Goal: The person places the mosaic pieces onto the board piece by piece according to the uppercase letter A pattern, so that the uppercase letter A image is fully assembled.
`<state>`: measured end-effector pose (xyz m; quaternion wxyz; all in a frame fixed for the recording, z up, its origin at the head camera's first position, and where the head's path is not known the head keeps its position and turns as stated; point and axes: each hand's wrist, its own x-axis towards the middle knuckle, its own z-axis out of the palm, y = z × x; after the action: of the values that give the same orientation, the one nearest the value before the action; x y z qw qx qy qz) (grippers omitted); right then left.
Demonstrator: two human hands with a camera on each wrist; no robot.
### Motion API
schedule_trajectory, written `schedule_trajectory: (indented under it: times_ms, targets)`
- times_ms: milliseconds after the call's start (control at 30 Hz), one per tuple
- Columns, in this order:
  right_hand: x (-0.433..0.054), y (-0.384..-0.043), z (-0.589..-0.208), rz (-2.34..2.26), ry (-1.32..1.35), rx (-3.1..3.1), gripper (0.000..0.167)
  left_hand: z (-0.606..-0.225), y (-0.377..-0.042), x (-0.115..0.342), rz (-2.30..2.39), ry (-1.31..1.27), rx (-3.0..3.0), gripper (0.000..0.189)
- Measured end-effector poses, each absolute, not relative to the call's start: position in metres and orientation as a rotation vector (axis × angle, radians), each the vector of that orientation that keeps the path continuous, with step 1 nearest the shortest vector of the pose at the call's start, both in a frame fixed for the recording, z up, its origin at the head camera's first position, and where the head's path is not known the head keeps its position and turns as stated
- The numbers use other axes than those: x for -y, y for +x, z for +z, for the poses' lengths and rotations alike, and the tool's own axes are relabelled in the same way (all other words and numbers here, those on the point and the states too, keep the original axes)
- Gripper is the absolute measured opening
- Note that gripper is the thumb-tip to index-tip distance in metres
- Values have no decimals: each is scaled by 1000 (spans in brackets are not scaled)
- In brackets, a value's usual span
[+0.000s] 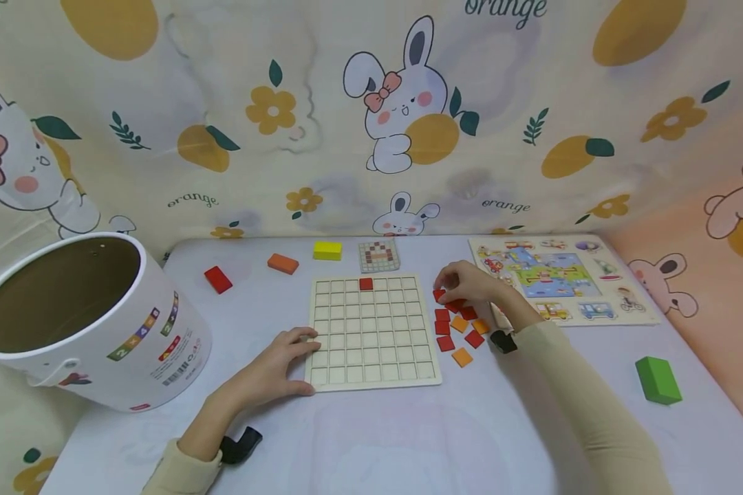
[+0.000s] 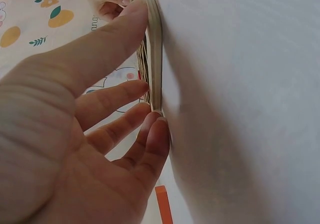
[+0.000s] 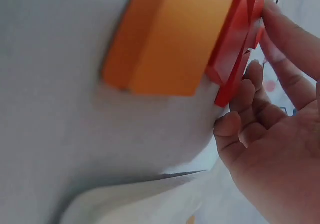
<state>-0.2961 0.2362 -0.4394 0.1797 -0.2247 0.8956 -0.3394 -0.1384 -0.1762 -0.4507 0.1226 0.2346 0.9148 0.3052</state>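
A square wooden grid board (image 1: 371,387) lies on the table, with one red tile (image 1: 366,284) in its top row. My left hand (image 1: 278,368) rests at the board's left edge, fingers spread and thumb near the front corner. In the left wrist view, the fingertips touch the board's side (image 2: 156,58). Right of the board is a loose cluster of red and orange square tiles, among them an orange tile (image 1: 461,357). Over the far end of this cluster, my right hand (image 1: 467,283) pinches a red tile (image 1: 439,295) between thumb and fingers.
A small pattern card (image 1: 379,256) lies behind the board. Yellow (image 1: 327,251), orange (image 1: 283,263) and red (image 1: 218,280) blocks lie at the back left. A large white bucket (image 1: 179,330) stands left. Right are a picture puzzle (image 1: 625,315) and a green block (image 1: 658,380).
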Motion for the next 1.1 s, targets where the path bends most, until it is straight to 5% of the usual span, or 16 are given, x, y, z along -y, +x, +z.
schedule_trajectory:
  times_ms: [300,733,1100]
  targets:
    - [-221,-303,-432,-1135,-657,-2480,14,-452,-139,177,899,685,-2669,74]
    - [-104,-308,-428,-1252,-906,-2355,18,-452,-137,178,898,689,-2668,75]
    - [-77,-301,-445,-1143,-964,-2458,9,-453,-139,177,895,707,-2668,74]
